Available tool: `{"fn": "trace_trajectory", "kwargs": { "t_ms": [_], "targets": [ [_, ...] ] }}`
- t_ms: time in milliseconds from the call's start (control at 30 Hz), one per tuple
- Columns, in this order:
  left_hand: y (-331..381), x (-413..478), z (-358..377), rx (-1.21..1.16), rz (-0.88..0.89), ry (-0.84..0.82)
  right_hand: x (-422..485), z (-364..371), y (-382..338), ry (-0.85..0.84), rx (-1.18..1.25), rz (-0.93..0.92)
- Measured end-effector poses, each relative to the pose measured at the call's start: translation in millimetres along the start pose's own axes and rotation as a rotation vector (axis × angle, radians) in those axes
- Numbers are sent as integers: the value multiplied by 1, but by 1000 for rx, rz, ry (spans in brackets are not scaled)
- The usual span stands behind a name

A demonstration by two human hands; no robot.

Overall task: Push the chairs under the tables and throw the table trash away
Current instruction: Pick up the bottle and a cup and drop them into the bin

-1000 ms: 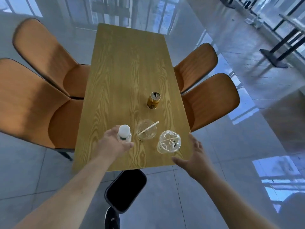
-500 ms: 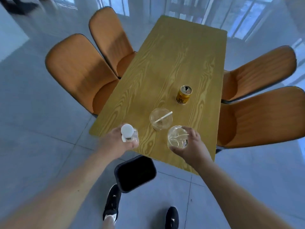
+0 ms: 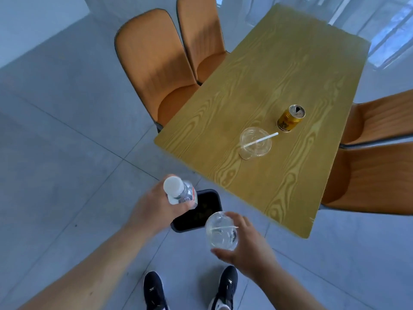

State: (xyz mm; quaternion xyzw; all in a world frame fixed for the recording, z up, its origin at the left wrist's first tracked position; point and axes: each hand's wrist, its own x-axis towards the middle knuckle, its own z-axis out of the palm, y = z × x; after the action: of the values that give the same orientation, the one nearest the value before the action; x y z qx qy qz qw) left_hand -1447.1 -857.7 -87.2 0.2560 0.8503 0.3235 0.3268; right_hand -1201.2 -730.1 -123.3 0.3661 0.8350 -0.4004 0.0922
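Both hands have come off the surface since half a second ago: bottle and cup, then at the near edge, now hang over the floor above the bin.

Left hand (image 3: pixel 156 211), grip clamped around a small clear plastic bottle with a white screw cap (image 3: pixel 181 193). Bottle tilted, cap toward the camera; contents cannot be told.

Right hand (image 3: pixel 243 247), grip closed around a clear plastic cup with a domed lid (image 3: pixel 221 231). Thin white straw lies across its top. Dark specks inside near the bottom; otherwise looks empty of liquid.

Black rectangular trash bin with rounded corners (image 3: pixel 201 211) stands on the floor just off the near corner of the surface, directly under both hands. Interior dark; faint shapes at the bottom, too dim to identify.

Yellow wood-grain rectangular table (image 3: pixel 268 81), the surface, still carries two items. A second clear plastic cup (image 3: pixel 254 143), lidded, upright, with a white straw (image 3: pixel 266 138) sticking out toward the can; appears empty. Just beyond it, a gold drink can with an opened silver top (image 3: pixel 290 118), upright, apart from the cup.

Two orange moulded chairs (image 3: pixel 154 70) at the far-left side, seats partly under the surface. Two more orange chairs (image 3: pixel 368 175) at the right side, likewise tucked partway.

Grey tiled floor (image 3: pixel 67 164) all round. Pair of black sneakers (image 3: pixel 154 291) at bottom of view, toes toward the bin.
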Motion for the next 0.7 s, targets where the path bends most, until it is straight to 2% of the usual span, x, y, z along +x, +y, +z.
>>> {"fn": "trace_trajectory", "kwargs": {
  "t_ms": [167, 367, 700],
  "targets": [
    [-46, 9, -4, 33, 7, 73, 42, 47, 24, 104, 22, 59],
    [-98, 19, 27, 2, -59, 115, 113, 92, 62, 224, 68, 123],
    [-119, 46, 63, 56, -69, 129, 157, 120, 78, 188, 160, 168]
  ]
}}
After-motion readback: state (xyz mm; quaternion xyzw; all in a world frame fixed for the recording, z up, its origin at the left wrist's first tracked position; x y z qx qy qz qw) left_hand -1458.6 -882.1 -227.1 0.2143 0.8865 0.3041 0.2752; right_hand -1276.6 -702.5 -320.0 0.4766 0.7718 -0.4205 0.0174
